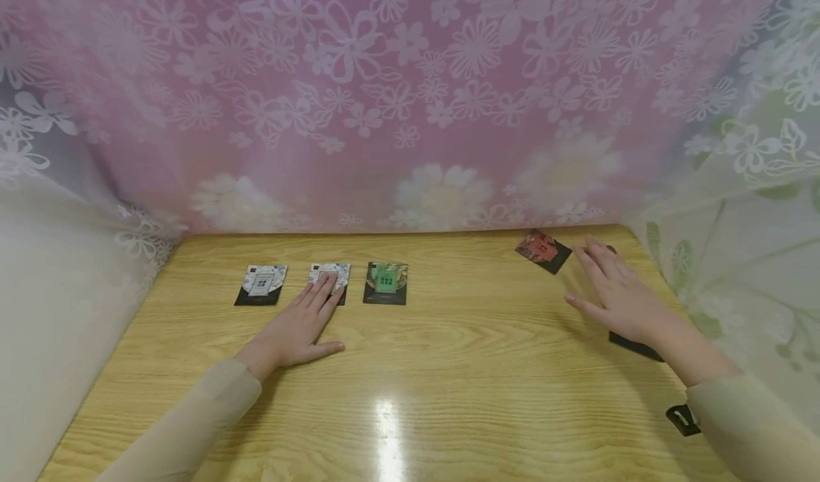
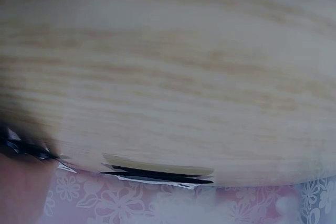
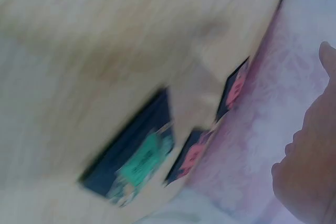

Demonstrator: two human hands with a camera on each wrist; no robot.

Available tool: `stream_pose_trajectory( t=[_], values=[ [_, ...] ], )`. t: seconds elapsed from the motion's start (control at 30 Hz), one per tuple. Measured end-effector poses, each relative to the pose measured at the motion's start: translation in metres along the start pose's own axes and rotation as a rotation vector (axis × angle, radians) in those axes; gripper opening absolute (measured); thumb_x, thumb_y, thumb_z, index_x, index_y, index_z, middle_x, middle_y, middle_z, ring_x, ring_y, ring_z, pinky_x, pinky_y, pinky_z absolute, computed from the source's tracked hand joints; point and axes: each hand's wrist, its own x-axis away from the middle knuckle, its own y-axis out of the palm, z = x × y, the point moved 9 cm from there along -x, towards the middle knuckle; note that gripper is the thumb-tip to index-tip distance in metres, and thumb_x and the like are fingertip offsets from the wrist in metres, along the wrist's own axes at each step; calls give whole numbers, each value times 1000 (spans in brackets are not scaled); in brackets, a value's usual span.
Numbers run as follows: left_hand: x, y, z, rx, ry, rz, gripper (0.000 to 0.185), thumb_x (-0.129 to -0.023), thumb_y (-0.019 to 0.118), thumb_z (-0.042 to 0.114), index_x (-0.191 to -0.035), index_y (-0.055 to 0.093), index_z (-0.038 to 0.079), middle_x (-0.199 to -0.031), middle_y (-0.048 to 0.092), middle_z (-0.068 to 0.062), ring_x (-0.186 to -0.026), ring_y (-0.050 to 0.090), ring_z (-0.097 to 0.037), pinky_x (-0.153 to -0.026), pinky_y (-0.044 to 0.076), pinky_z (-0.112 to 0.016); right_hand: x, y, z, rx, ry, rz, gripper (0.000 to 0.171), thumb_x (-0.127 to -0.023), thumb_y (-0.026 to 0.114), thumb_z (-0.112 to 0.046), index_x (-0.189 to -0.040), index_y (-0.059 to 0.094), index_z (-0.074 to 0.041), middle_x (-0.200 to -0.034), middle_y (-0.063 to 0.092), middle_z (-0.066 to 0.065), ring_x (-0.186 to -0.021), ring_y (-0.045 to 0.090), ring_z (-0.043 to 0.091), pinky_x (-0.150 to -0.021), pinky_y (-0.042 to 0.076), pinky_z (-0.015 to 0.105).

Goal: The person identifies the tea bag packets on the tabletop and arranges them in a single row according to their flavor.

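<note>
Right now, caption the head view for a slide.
Left hand rests on middle packet; right hand hovers by red packet.

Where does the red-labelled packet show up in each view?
Head: red-labelled packet far right, beside the right hand.
Left wrist: not in it.
Right wrist: two blurred red packets at the edge of the table; cannot tell which it is.
Shared landmark: pink flowered curtain.

Head cam high, facing fwd-down over table [image 1: 448, 368] — wrist cams v. close, low, sharing its wood top.
</note>
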Motion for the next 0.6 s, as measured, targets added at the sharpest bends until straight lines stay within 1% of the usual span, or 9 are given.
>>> stream_pose_trajectory(
  t=[0.07, 0.13, 0.23, 0.3, 0.43, 0.53, 0.6],
  values=[
    [0, 1, -1, 5, -4, -8, 106, -100, 53, 72, -171, 15, 3, -179, 3, -23, -167, 7, -41, -134, 21, -58, 8, 2, 8, 4, 8, 11, 96, -109, 55, -48, -171, -3, -5, -177, -6, 27, -166, -9, 42, -136, -7, 56],
    [0, 1, -1, 6, -8, -13, 106, -100, 53, 72, -171, 15, 4, -179, 3, -23, -167, 6, -41, -134, 20, -58, 17, 3, 16, 1, 19, 28, 95, -109, 56, -47, -171, -3, -6, -177, -7, 26, -166, -9, 42, -136, -7, 55],
    [1, 0, -1, 4, -14, -20, 105, -100, 53, 71, -171, 15, 3, -179, 3, -23, -167, 6, -41, -134, 20, -58, 30, 6, 25, 9, 21, 55, 94, -109, 57, -45, -171, -2, -5, -177, -5, 28, -166, -5, 45, -136, -7, 55],
    [1, -2, 1, 1, -16, -27, 105, -100, 54, 70, -171, 15, 3, -179, 3, -23, -167, 6, -41, -135, 19, -57, 39, 8, 30, 7, 25, 65, 93, -109, 57, -43, -171, -1, -4, -176, -3, 31, -164, -2, 48, -135, -5, 59],
    [0, -3, 3, 5, -15, -30, 104, -101, 55, 69, -171, 16, 3, -179, 3, -23, -167, 6, -40, -135, 19, -56, 57, 17, 42, -10, 45, 60, 93, -110, 57, -40, -171, -3, -4, -176, -6, 31, -164, -7, 48, -133, -7, 63],
    [0, -4, 3, 7, -14, -27, 104, -101, 55, 69, -170, 16, 2, -178, 4, -23, -167, 7, -41, -135, 20, -57, 68, 24, 49, -18, 58, 63, 94, -109, 58, -39, -171, -4, -7, -176, -6, 31, -164, -6, 50, -131, -5, 68],
    [0, -4, 4, 10, -14, -26, 104, -101, 56, 69, -170, 17, 2, -178, 4, -23, -167, 7, -41, -135, 20, -57, 73, 29, 52, -27, 73, 65, 94, -109, 59, -39, -172, -3, -8, -176, -5, 32, -162, -1, 54, -129, 1, 73]
  ],
)
